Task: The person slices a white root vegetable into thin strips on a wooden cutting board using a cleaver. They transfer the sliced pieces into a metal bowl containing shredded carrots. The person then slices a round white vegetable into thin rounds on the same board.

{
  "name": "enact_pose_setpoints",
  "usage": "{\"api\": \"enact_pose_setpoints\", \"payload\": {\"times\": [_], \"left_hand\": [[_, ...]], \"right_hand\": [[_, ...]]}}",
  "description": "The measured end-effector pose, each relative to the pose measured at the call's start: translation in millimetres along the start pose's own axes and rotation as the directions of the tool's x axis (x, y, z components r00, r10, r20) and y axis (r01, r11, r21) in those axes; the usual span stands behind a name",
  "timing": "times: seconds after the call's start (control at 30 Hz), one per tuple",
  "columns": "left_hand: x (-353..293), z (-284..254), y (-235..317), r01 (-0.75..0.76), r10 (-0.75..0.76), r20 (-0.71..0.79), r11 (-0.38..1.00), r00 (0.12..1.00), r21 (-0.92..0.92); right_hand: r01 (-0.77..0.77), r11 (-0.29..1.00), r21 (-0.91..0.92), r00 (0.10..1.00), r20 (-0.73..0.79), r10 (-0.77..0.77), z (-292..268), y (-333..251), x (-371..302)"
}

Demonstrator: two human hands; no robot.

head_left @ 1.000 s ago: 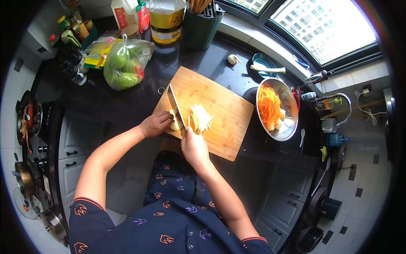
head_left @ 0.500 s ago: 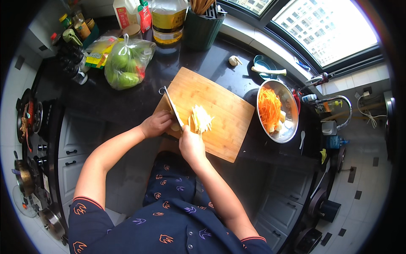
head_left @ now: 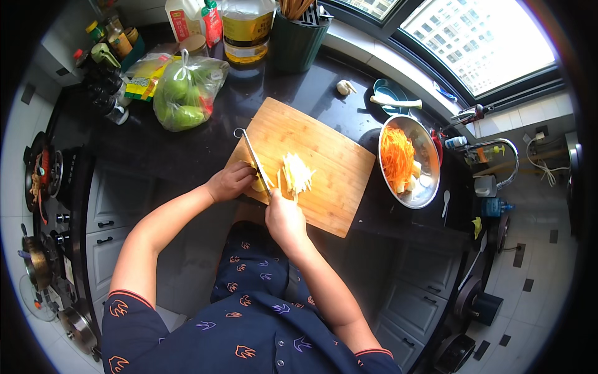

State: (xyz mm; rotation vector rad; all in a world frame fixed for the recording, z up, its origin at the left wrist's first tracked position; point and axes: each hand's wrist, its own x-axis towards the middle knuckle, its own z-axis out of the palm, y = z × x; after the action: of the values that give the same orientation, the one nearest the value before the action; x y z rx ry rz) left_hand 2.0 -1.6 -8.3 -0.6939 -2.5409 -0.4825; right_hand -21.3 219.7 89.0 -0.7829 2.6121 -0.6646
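Note:
Near the left corner of a wooden cutting board (head_left: 324, 163), my right hand (head_left: 286, 218) is closed round the handle of a kitchen knife (head_left: 256, 156). Its blade stands on edge, pointing away from me, and a metal ring shows by its far end. My left hand (head_left: 232, 181), fingers curled, presses a pale yellow vegetable piece (head_left: 258, 184) to the board just left of the blade. The fingers cover most of that piece; its exact kind is unclear. Right of the knife lies a heap of pale yellow cut strips (head_left: 298, 173).
Beyond the board's right end stands a metal bowl (head_left: 430, 159) with orange shreds and pale chunks. A garlic bulb (head_left: 344, 88), a blue-green dish (head_left: 391, 93) and a white spoon (head_left: 446, 203) lie around it. A bag of green produce (head_left: 187, 93) sits back left.
The knife and my right hand have shifted slightly right and away from my left fingers. More of the pale yellow piece shows beside the blade. My left hand stays nearly in place.

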Motion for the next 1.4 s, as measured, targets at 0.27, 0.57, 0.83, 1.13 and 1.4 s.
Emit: {"api": "enact_pose_setpoints", "payload": {"times": [0.27, 0.57, 0.83, 1.13, 1.4], "left_hand": [[2.5, -1.5, 1.9, 0.020, -0.020, -0.012, 1.000, 1.000, 0.013], [0.4, -1.8, 1.1, -0.006, 0.006, 0.003, 1.000, 1.000, 0.027], [-1.8, 1.5, -1.5, -0.014, 0.014, 0.005, 0.999, 1.000, 0.029], [-4.0, 1.4, -1.2, -0.020, 0.020, -0.005, 0.998, 1.000, 0.053], [-5.8, 4.0, -2.6, -0.023, 0.023, 0.009, 0.999, 1.000, 0.029]], "right_hand": [[0.036, 0.995, 0.097, 0.997, -0.065, -0.030, 12.0, 16.0, 12.7], [0.020, 0.995, 0.102, 1.000, -0.023, -0.018, -1.7, 9.4, -0.1], [-0.060, 0.998, -0.014, 0.997, 0.052, 0.060, 9.1, 1.8, 8.4], [0.018, 0.993, 0.119, 0.999, -0.047, -0.013, 1.2, 17.6, 5.6], [0.017, 0.996, 0.084, 1.000, 0.022, -0.019, -11.1, 8.1, -0.5]]}}
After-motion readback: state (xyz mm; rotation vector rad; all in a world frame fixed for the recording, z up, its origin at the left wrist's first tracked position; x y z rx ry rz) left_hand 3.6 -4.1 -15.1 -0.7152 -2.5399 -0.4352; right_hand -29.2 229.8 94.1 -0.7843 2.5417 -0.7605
